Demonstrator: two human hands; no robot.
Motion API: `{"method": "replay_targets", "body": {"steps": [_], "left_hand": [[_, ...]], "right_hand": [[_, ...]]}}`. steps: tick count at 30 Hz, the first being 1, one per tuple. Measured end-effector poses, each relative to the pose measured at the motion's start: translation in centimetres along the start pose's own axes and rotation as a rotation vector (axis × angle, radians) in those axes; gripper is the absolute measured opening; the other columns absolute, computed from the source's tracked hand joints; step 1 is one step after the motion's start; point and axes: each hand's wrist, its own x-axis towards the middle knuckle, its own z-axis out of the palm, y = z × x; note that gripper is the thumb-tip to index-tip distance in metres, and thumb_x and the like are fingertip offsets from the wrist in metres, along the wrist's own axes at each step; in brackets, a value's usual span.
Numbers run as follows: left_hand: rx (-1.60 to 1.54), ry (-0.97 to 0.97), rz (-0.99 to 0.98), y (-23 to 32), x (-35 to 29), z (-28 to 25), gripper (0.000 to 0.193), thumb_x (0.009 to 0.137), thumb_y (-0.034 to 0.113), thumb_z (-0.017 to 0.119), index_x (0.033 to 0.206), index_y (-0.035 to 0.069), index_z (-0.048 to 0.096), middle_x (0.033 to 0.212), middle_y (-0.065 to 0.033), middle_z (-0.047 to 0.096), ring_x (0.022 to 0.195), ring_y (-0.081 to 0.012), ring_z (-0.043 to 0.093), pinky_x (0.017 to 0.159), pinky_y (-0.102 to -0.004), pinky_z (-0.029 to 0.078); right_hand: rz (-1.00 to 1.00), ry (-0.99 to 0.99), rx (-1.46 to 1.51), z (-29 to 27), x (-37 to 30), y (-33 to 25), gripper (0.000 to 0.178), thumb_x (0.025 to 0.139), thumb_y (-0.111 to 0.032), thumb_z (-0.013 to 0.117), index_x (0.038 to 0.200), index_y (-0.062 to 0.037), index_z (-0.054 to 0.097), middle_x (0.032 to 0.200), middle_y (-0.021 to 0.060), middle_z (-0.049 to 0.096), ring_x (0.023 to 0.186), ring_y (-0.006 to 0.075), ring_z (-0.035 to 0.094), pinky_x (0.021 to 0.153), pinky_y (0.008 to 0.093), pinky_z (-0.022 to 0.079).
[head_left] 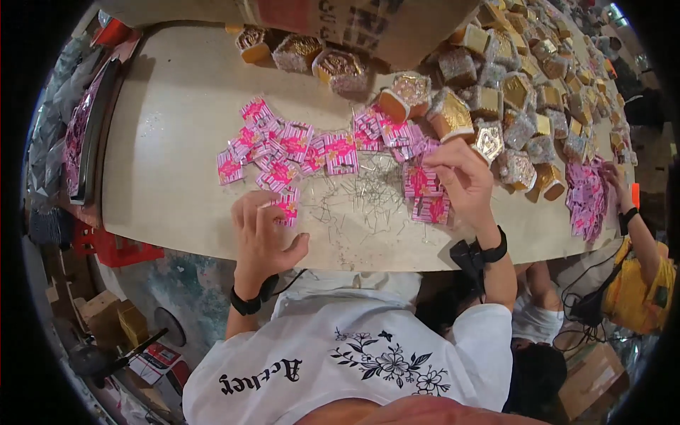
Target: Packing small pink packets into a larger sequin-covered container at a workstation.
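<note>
My left hand (261, 234) rests at the near side of the pink packets, fingers bent and thumb held apart. Its fingertips are beside a small pink-and-white striped packet (288, 210), and nothing shows gripped in it. My right hand (464, 180) has its thumb and fingers pinched together over the right-hand group of pink packets (422, 180). What that pinch holds, if anything, is too small to make out. Between the hands lies a loose scatter of thin metal pins (368, 202). Several more pink packets (294, 139) spread in an overlapping row behind them.
Many gold-topped, glittery boxes (485, 103) crowd the right and far side of the table (170, 142). A cardboard box (354, 28) stands at the far edge. At the right, another person's hand (618, 185) is at a pile of pink packets (586, 198). A red crate (120, 249) sits below the left edge.
</note>
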Motion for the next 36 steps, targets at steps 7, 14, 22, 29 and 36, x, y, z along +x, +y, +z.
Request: {"method": "replay_targets", "body": {"steps": [7,14,22,29,36], "left_hand": [[-0.006,-0.087,-0.008,-0.1,0.6,-0.1,0.04,0.057,0.014,0.071,0.092,0.009,0.051,0.099,-0.0116,0.05,0.094,-0.0331,0.047,0.081,-0.044,0.037],[0.004,-0.022,0.061,-0.3,0.3,0.4,0.015,0.076,0.003,0.064,0.087,0.008,0.055,0.083,-0.0069,0.053,0.079,-0.0285,0.05,0.072,-0.0396,0.036],[-0.465,0.273,-0.256,-0.6,-1.7,0.9,0.006,0.088,-0.003,0.052,0.091,0.002,0.05,0.084,-0.0101,0.056,0.077,-0.0225,0.053,0.071,-0.0309,0.041],[-0.763,0.214,-0.19,4.5,-5.6,-2.8,0.007,0.093,-0.004,0.047,0.097,0.002,0.047,0.083,-0.0082,0.055,0.074,-0.0156,0.054,0.068,-0.0282,0.045],[-1.447,-0.183,-0.298,10.7,-6.2,0.1,0.011,0.098,0.011,0.051,0.102,0.002,0.046,0.09,-0.0071,0.05,0.08,-0.0147,0.052,0.07,-0.0299,0.044]], "right_hand": [[-0.069,0.026,-0.06,-0.4,0.6,1.0,0.014,0.085,0.003,0.061,0.097,-0.0005,0.068,0.091,0.006,0.054,0.083,0.0147,0.052,0.072,0.0247,0.041],[0.045,-0.023,0.102,0.4,-0.1,0.7,0.012,0.093,0.001,0.054,0.103,0.0023,0.06,0.096,0.0054,0.057,0.088,0.0119,0.056,0.079,0.0238,0.044],[0.068,-0.043,0.232,0.4,-0.6,0.7,0.01,0.09,0.006,0.057,0.1,0.0039,0.058,0.093,0.0062,0.057,0.084,0.0134,0.062,0.074,0.0245,0.051],[-0.039,0.009,0.168,3.5,-6.3,-6.8,0.005,0.08,-0.006,0.067,0.076,-0.0049,0.07,0.081,0.0102,0.065,0.076,0.0243,0.063,0.071,0.0353,0.049],[-0.29,-0.216,0.167,9.8,-13.2,-7.4,0.015,0.075,0.003,0.067,0.088,-0.0045,0.066,0.085,0.0096,0.062,0.077,0.0262,0.058,0.07,0.0335,0.047]]}}
